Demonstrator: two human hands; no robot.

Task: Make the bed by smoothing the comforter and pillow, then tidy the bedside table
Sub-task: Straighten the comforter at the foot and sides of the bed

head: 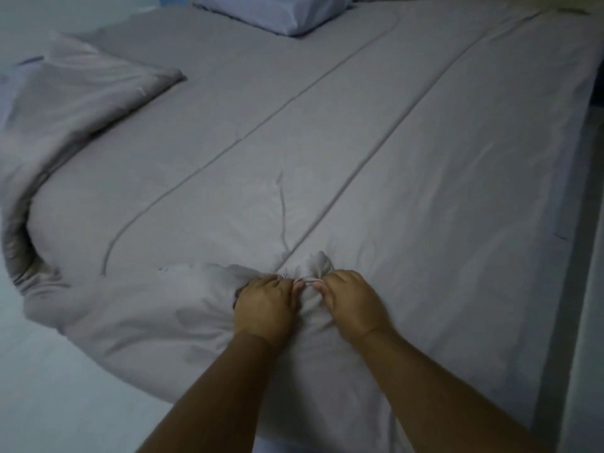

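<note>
Left forearm (212, 393) and right forearm (441, 387) are reaching in from the bottom edge, side by side, over the near end of the bed (563, 273). Spread across nearly the whole bed, a gray comforter (327, 142) is lying mostly flat, with two long stitched seams (392, 132) running away from the person toward the head end. Its far-left corner (98, 89) is lying folded back on itself in a thick flap, and its left side is drooping over the bed's edge toward the pale floor (49, 387). A white pillow (281, 11) is sitting at the head end, top centre. It seems to be resting just past the comforter's far edge, though the dim light is making that hard to tell. The left hand (264, 305) and right hand (354, 302) are resting knuckles-up close to the comforter's near edge. They are very near each other, each with fingers curled and pinching the fabric. Between them a small tuft (318, 261) of gathered fabric is standing up just beyond the fingertips, with creases fanning out from it.
</note>
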